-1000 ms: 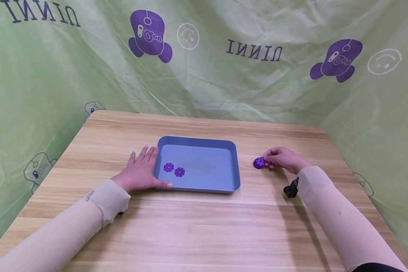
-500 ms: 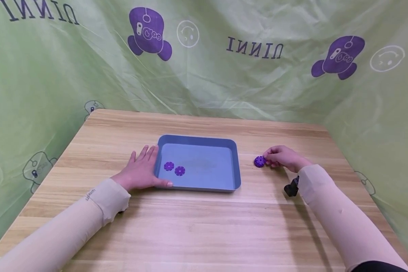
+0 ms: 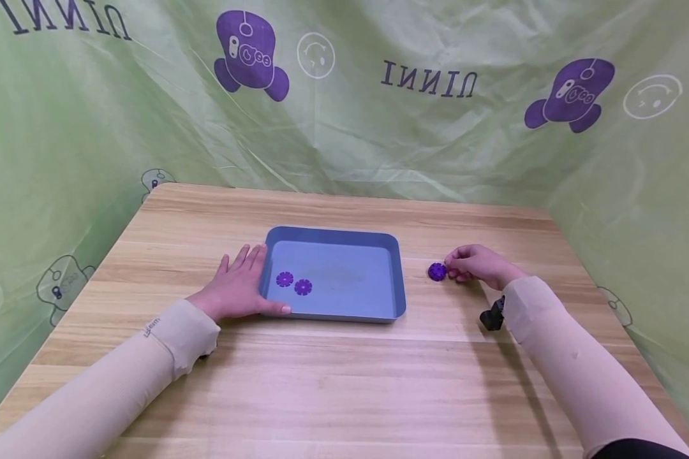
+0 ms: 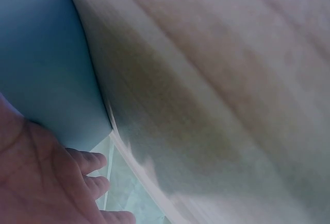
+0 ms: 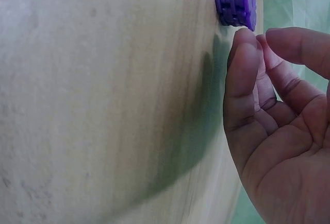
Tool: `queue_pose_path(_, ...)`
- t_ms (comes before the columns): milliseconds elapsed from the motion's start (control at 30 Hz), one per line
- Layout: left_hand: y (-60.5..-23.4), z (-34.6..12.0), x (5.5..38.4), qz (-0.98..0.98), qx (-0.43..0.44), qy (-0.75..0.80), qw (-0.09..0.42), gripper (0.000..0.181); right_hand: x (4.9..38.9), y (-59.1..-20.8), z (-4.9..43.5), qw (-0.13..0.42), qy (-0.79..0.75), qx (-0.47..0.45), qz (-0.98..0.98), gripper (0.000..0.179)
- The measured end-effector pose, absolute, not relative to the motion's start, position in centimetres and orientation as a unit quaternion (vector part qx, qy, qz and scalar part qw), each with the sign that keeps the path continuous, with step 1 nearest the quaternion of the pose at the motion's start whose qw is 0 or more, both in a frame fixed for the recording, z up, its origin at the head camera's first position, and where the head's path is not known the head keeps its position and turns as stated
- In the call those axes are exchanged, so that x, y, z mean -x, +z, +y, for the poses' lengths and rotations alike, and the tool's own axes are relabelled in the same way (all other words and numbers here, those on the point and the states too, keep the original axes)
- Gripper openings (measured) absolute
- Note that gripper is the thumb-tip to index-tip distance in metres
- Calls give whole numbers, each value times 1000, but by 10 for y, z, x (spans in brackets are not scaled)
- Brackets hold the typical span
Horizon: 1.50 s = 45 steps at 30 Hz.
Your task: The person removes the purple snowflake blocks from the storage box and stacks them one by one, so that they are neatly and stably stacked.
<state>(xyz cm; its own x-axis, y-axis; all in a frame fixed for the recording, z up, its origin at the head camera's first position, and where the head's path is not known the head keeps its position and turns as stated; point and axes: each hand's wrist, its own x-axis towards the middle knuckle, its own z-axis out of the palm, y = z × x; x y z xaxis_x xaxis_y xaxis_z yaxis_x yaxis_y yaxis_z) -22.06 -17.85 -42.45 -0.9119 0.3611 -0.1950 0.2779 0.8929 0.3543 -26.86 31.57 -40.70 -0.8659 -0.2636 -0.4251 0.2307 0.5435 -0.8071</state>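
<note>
My left hand (image 3: 238, 287) lies spread against the left side of a blue-grey tray (image 3: 344, 238), its thumb along the front rim. Two purple flower-shaped plastic discs (image 3: 303, 287) lie flat inside, toward the left. To the right of the tray, a small stack of purple notched discs (image 3: 437, 271) stands on the table. Close beside that stack is my right hand (image 3: 478, 264), fingers loosely bent. In the right wrist view the fingertips (image 5: 245, 37) are right at the end of the disc stack (image 5: 235, 1), with nothing between them and the thumb.
The wooden table (image 3: 321, 389) carries the tray near its middle. Green printed cloth (image 3: 344, 146) hangs behind the table and at both sides. A black wrist camera (image 3: 492, 317) sticks out under the right cuff, close over the tabletop.
The right fingertips overlapped the disc stack earlier; now they sit just beside it and the stack looks more even. The left hand and the tray have stayed in place.
</note>
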Motion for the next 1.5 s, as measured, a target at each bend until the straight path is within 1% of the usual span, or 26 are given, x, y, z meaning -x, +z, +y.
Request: queue_pose_path(1500,-424,-178,223,964,-164,162,136,147,273,-404,311,259,-459,6,850,29)
